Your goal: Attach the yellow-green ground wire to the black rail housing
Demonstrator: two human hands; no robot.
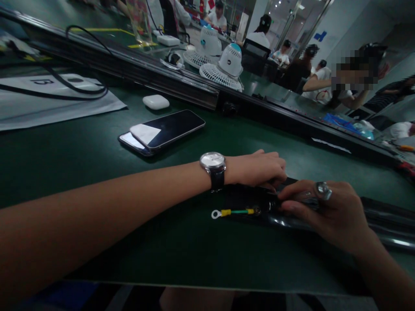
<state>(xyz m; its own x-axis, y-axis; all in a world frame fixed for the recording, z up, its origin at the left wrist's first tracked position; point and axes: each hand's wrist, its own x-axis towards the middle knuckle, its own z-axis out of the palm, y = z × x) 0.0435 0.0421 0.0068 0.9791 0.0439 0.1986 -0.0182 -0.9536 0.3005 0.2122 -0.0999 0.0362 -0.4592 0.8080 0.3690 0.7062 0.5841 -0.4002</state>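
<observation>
A long, glossy black strip (385, 233) lies on the green table, running from beneath my hands to the right edge of the view. My left hand (259, 168), with a watch (212, 160) on its wrist, is curled over the strip's upper edge; what its fingertips hold is hidden. Thumb and forefinger of my right hand (337, 207) pinch the black strip just right of the left fingers. A silver, ring-like piece (323, 191) sits on a right finger. From the strip's left end sticks a short green wire (238, 212) with yellow sleeves and a ring terminal (215, 214).
Two stacked phones (175, 127) and a white earbud case (156, 102) lie beyond my left forearm. At left are a grey-white sheet (48, 108) and a black cable (81, 91). A dark rail (129, 71) crosses behind; past it stand white fans (227, 67) and several seated people.
</observation>
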